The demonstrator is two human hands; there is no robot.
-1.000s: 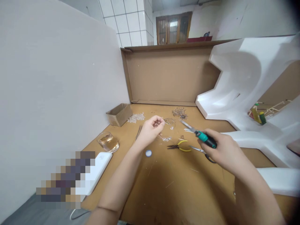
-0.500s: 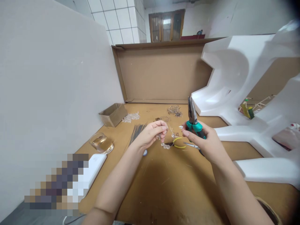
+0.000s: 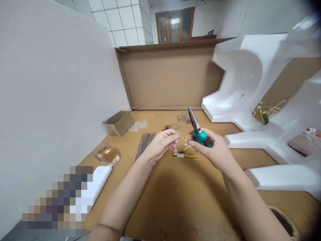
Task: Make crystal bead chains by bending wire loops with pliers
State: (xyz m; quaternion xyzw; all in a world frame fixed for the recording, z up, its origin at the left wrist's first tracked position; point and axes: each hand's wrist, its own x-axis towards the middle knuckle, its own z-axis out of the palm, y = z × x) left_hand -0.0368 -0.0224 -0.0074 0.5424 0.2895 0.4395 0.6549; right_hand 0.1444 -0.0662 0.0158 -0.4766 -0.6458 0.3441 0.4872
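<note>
My left hand is closed in a pinch on a thin wire strung with clear beads, which hang below the fingertips. Wrapped around the teal-and-black handles of combination pliers is my right hand. The pliers' metal jaws point up and to the left, clear of the wire. A thin curved wire shows between the two hands; whether the right fingertips touch it, I cannot tell. Behind the beads lie yellow-handled pliers, partly hidden.
Thin dark rods lie beside my left hand. Farther left are a glass of liquid, a white device, a small cardboard box and loose clear beads. Tangled wire pieces lie behind; white foam stands right.
My right hand has moved left, closer to my left hand, and the pliers now tilt left. My left hand keeps its pinch. The view has shifted slightly.
</note>
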